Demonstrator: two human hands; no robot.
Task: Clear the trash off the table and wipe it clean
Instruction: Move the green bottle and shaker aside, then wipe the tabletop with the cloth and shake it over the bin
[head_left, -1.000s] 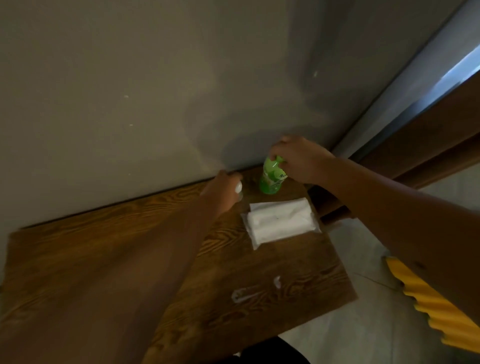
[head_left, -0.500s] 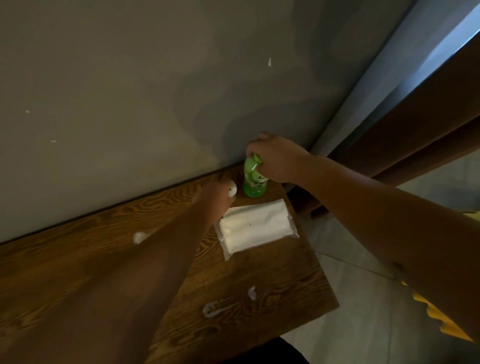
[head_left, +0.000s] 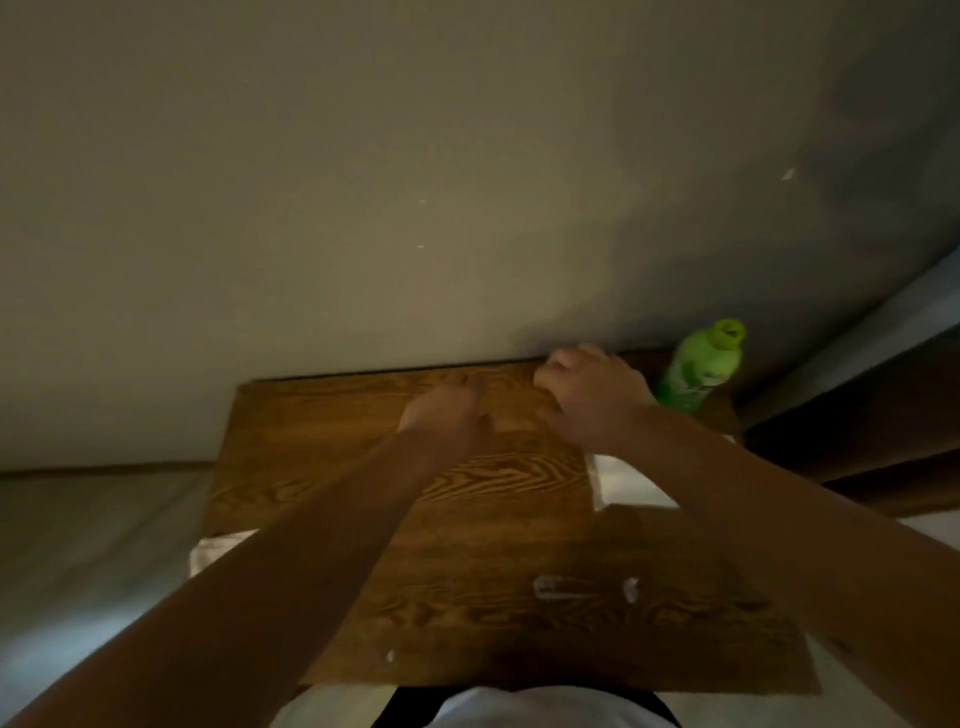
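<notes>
My left hand is closed in a fist over the far middle of the wooden table; whether anything is inside it is hidden. Just to its right, my right hand hovers near the wall with its fingers curled and nothing visible in them. A green plastic bottle stands upright in the far right corner, apart from my right hand. A white pack of wipes lies on the right side, mostly covered by my right forearm. White smears and small white specks mark the near part of the table.
A grey wall runs right behind the table. Something white shows at the table's left edge. Dark wooden furniture stands to the right. Pale floor lies on both sides.
My right hand has let go of the green bottle and moved left of it. My left hand has drawn away from the bottle too. The view has swung left and now centres on the table.
</notes>
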